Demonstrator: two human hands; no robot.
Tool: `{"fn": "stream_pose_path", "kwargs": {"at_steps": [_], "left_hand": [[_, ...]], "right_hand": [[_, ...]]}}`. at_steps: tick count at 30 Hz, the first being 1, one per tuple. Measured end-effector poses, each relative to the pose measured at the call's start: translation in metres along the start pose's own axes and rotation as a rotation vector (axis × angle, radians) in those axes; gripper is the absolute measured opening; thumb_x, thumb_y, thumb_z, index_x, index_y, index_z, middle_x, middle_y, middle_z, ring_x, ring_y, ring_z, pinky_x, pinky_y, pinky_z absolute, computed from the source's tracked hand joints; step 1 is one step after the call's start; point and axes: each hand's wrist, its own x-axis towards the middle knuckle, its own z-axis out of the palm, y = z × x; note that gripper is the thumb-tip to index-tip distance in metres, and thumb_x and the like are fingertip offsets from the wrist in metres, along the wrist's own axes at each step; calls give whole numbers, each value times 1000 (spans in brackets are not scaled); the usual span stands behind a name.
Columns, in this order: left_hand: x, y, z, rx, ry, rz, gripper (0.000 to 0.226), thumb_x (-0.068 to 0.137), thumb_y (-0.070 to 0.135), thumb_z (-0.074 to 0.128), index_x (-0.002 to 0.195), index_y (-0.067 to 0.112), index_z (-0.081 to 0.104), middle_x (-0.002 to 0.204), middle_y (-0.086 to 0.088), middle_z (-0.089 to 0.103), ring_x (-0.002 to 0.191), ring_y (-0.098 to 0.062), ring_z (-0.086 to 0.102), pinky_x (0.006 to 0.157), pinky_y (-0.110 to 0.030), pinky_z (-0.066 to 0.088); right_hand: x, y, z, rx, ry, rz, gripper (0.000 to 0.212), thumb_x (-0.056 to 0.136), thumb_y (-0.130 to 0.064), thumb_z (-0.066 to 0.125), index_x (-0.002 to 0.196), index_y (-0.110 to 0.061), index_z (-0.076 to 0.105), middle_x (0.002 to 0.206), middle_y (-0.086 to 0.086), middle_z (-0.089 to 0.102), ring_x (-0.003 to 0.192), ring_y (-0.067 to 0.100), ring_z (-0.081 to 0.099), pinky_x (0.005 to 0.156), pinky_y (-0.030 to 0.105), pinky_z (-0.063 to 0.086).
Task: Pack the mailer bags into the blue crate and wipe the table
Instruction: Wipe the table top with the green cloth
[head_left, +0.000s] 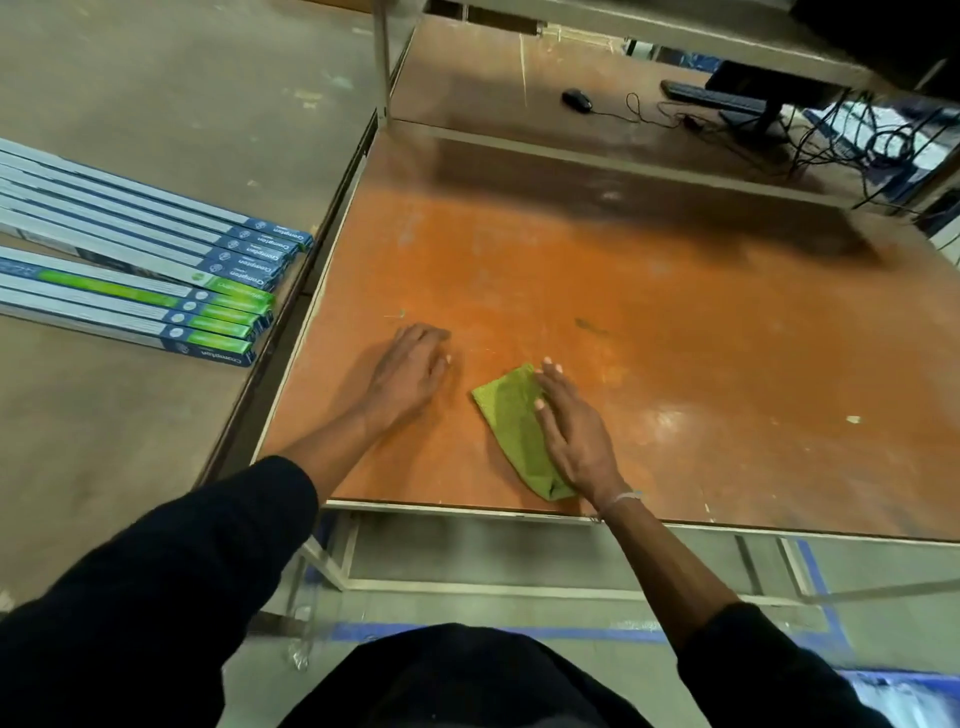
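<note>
Far to my left, on the neighbouring brown surface, lay a stack of long flat boxes (145, 270), blue and white with green bands on the nearer ones, their printed ends pointing toward the table. They were well apart from my hands and I touched none of them.

Next came the table (649, 291) itself, an orange-brown board, scuffed and glossy in patches, with a pale metal edge along its near side.

My left hand (410, 371) rested on the board near its left edge, palm down, fingers loosely spread and slightly bent, holding nothing. My dark sleeve (171, 566) was pushed back to about the forearm.

Just to the right of it, close to the near edge of the table, lay the green cloth (511, 421), folded into a long strip that ran from my wrist up toward my fingertips. My right hand (574, 434) lay flat on top of its right half, fingers straight and together, pressing it against the wood rather than gripping it. A pale band sat on that wrist.

Farther right and at the back, past a low metal rail, a black mouse (577, 100) sat on its cable, then what looked like a keyboard (714, 98), partly hidden in shadow, and a tangle of dark cables (862, 140).
</note>
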Motion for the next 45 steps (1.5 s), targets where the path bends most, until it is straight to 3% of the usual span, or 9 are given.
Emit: {"fn": "stream_pose_path", "kwargs": {"at_steps": [3,6,13,20,24,28,33,38,45], "left_hand": [[2,31,16,-62,-100,-45,37,96,31,64,127,9,65,118,-12,66,111,-30,59,95,-39,48],[9,52,24,-59,-245,-99,52,89,39,77,131,11,63,117,-11,66,108,-27,63,90,-36,52],[20,71,22,8,-408,-289,51,74,30,91,114,7,69,97,-9,70,92,-25,63,76,-32,48],[10,90,-16,-535,-520,-318,19,89,7,78,100,-7,72,85,-9,68,79,-14,61,71,-26,51],[7,107,-40,-667,-451,-311,20,91,7,75,104,-7,71,90,-10,70,81,-13,65,74,-23,56],[2,107,-47,-643,-297,-304,19,94,8,73,108,-4,71,93,-10,65,77,-10,64,64,-24,56],[-3,84,-56,-648,-240,-246,17,95,8,72,110,2,69,100,-10,63,81,-13,66,63,-32,59],[0,53,-85,-675,-293,-214,10,94,5,71,104,5,68,93,-6,64,77,-9,64,64,-25,53],[2,3,-133,-721,-323,-280,26,95,14,72,114,-1,62,88,-5,67,77,-8,63,65,-25,54]], "right_hand": [[-7,9,-12,-55,202,142,34,90,-24,56,121,-14,66,127,5,63,115,28,62,91,35,51],[-20,20,-17,-168,185,229,36,79,-36,64,107,-13,69,108,9,62,102,31,58,84,40,51],[-23,33,-20,-89,-8,300,44,73,-32,78,108,-10,64,106,14,60,94,37,62,79,40,52],[5,39,-41,47,-71,213,71,64,-47,77,125,-14,62,119,9,61,108,29,58,95,42,49],[25,30,-51,631,-319,251,44,81,-8,81,122,-9,65,108,8,68,98,20,62,92,46,54],[28,17,-42,819,-310,246,25,87,1,74,108,10,63,98,16,70,90,24,65,85,44,55],[34,-4,-31,896,-309,265,12,91,-5,72,101,-3,67,93,8,72,86,20,67,80,37,56],[51,-41,-17,886,-380,227,29,91,-13,74,112,4,63,91,3,69,81,11,65,66,21,52],[82,-94,19,1005,-399,253,26,92,-6,71,114,-3,58,99,15,72,87,22,71,76,36,60]]}}
